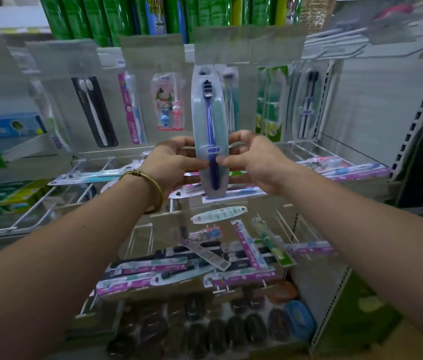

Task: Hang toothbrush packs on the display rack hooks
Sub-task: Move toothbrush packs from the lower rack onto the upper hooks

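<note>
I have both hands on 1 pack. The left hand (176, 162) pinches the left edge of the blue toothbrush pack (209, 113), thumb in front and fingers curled behind. The right hand (254, 161) pinches the right edge at the same height, its thumb on the front. Both grips sit on the lower part of the pack, just under its printed label.

The pack stands upright with the bristles up, in front of the display rack (366, 105). Its hang hole (204, 71) is at the top, just below a row of clear tag flaps (153, 48). I cannot tell whether a hook passes through the hole. A brass-coloured bangle (148, 181) circles the left wrist.

Other packs hang on the rack behind it:
- To the left are a black-and-white twin pack (93, 110), a pink pack (132, 107) and a cartoon children's pack (168, 102).
- To the right are green packs (270, 100) and a dark twin pack (307, 105).

Below the hands, loose toothbrush packs (205, 258) lie flat and crossed over one another on a wire shelf (36, 209). More lie on the shelf to the right. Under those is a row of dark oval items (205, 333), too blurred to name, with a blue oval case (300, 318) beside them. Green tubes (101, 14) stand along the top shelf, and a blue box (7, 126) sits at far left.
</note>
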{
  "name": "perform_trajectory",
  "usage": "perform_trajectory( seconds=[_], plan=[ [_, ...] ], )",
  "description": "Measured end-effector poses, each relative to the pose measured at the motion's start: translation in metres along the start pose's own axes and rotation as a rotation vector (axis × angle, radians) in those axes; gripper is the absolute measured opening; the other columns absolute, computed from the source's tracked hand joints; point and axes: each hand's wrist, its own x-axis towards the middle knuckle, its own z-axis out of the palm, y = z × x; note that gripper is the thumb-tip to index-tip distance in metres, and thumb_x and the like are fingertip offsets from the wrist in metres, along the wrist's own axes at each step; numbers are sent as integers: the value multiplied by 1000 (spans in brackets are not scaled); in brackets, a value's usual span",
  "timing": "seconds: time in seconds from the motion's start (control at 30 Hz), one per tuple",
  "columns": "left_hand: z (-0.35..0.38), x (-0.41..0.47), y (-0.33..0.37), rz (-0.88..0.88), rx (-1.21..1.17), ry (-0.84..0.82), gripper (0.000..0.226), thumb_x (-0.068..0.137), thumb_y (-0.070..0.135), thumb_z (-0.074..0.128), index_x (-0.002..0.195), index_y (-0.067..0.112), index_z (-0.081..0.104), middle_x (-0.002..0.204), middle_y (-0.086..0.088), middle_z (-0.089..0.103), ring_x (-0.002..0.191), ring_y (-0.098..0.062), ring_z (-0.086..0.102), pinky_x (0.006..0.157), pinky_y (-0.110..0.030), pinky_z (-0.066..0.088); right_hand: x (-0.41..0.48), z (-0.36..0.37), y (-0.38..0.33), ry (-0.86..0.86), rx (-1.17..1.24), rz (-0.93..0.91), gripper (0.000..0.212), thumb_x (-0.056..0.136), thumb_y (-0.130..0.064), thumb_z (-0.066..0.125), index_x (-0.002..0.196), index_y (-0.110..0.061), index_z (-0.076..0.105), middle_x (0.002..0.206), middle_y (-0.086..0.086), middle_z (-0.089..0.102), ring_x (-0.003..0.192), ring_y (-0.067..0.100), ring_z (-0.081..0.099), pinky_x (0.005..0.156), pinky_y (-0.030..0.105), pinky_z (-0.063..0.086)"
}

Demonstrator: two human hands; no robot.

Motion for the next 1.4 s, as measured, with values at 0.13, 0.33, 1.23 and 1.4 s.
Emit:
perform_trajectory(
  seconds=[0.13, 0.33, 1.23, 1.4],
  plan=[
    [9, 0, 2, 20, 50, -1, 33, 86, -12, 64, 114, 5, 63, 103, -13, 75, 93, -26, 74, 74, -34, 61, 1, -14, 2, -30, -18, -24, 32, 85, 2, 72, 104, -17, 57, 101, 12, 71, 94, 28, 72, 76, 47, 62],
    [17, 1, 6, 81, 76, 18, 34, 85, -15, 64, 114, 2, 63, 105, -18, 74, 93, -29, 74, 76, -34, 62, 3, -24, 1, -61, -49, -86, 31, 84, 5, 71, 100, -16, 56, 95, 12, 71, 89, 27, 72, 71, 42, 61],
    [11, 66, 7, 80, 158, 175, 41, 86, -9, 67, 119, 14, 58, 96, -9, 74, 88, -24, 74, 68, -39, 63, 78, -35, 6, -12, -59, -56, 41, 94, -3, 64, 129, -18, 49, 113, 17, 66, 97, 27, 71, 72, 44, 63],
    [1, 92, 7, 70, 206, 188, 43, 86, -9, 67, 122, 11, 56, 102, -16, 69, 91, -28, 71, 74, -44, 63, 106, -32, 7, 21, -95, -40, 35, 92, -2, 66, 119, -21, 52, 108, 17, 68, 97, 31, 71, 77, 52, 61]
  ],
)
